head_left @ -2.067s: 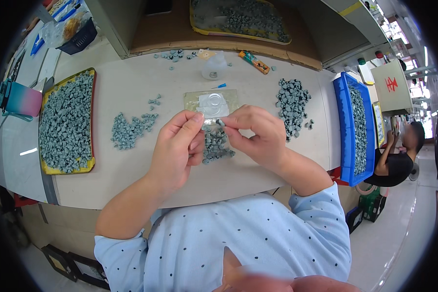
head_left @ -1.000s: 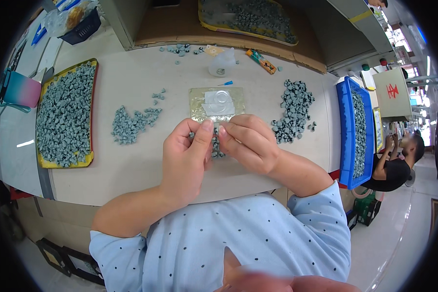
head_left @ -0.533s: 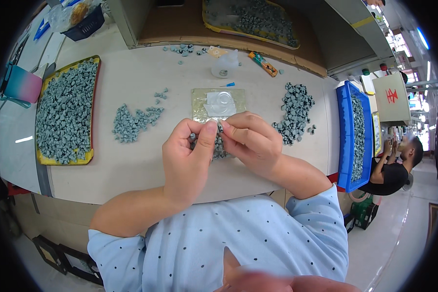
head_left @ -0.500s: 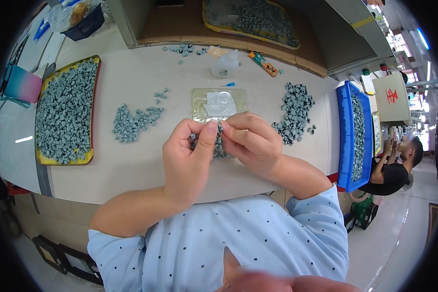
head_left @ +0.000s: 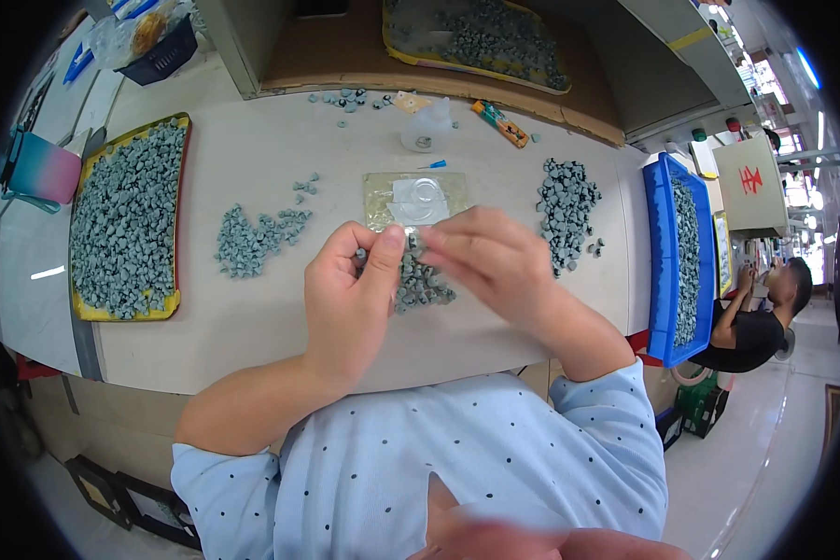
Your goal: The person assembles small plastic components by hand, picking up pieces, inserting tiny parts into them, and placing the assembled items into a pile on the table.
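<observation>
My left hand point(head_left: 350, 294) is closed, its thumb pressed against the curled fingers. A small grey-green piece point(head_left: 360, 254) shows among those fingers. My right hand point(head_left: 499, 266) meets the left thumb tip with its own fingertips pinched together and slightly blurred; what they pinch is too small to make out. Beneath both hands lies a pile of small grey-green pieces point(head_left: 423, 287), partly covered by them. Just beyond sits a yellowish mat point(head_left: 375, 191) bearing a clear round dish point(head_left: 427, 190) and a white sheet. A blue-hubbed dispensing needle point(head_left: 438, 164) rests behind the mat.
Loose pieces lie in a left heap point(head_left: 252, 241) and a right heap point(head_left: 567, 210). A yellow tray point(head_left: 173, 306) at left and a blue bin point(head_left: 661, 280) at right hold many more. Farther back are a translucent bottle point(head_left: 427, 126), an orange-green packet point(head_left: 500, 123) and a shelf.
My right hand has shifted slightly up and right, its fingers now flatter, uncovering more of the pile. My left hand has moved slightly left and remains closed.
</observation>
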`<state>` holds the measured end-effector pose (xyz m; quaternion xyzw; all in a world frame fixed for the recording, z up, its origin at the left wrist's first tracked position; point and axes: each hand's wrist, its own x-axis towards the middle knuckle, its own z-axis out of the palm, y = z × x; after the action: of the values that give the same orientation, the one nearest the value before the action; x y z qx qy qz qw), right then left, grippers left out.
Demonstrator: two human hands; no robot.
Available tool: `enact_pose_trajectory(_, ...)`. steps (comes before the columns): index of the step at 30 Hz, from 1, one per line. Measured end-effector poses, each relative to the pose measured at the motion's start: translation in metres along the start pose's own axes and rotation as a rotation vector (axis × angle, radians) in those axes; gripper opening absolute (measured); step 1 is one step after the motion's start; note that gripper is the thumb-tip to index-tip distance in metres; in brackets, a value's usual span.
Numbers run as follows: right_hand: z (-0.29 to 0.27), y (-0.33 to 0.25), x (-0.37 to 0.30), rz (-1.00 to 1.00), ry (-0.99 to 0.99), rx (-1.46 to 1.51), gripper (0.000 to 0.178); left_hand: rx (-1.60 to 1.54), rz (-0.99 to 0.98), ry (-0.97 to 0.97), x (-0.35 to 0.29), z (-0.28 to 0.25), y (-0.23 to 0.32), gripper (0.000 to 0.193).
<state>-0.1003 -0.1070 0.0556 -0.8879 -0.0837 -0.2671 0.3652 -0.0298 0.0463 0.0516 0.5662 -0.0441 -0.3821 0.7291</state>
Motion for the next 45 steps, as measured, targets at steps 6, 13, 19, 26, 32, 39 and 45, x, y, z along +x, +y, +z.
enact_pose_trajectory(6,-0.064,0.028,-0.013,0.449,-0.325,-0.309,0.013,0.055,-0.046,0.003,0.009,0.0,-0.004,0.027)
enact_pose_trajectory(13,-0.097,0.05,-0.037,0.679,-0.493,-0.383,0.01,0.166,-0.058,-0.048,0.017,0.016,-0.021,0.026)
enact_pose_trajectory(19,-0.1,0.05,-0.044,0.753,-0.609,-0.4,0.012,0.248,-0.092,-0.045,0.018,0.03,-0.025,0.023)
enact_pose_trajectory(26,-0.086,0.048,-0.048,0.685,-0.63,-0.48,0.017,-0.104,-0.196,0.009,0.022,0.028,-0.017,0.023)
enact_pose_trajectory(32,-0.071,0.035,-0.038,0.502,-0.359,-0.271,0.014,-0.133,-0.196,-0.008,0.021,0.03,-0.019,0.024)
enact_pose_trajectory(39,-0.046,0.023,-0.031,0.341,-0.121,0.062,0.016,-0.077,-0.265,-0.214,0.018,0.031,-0.024,0.023)
enact_pose_trajectory(45,-0.03,0.028,-0.037,0.102,0.005,0.018,0.02,-0.043,-0.248,-0.227,0.018,0.03,-0.022,0.023)
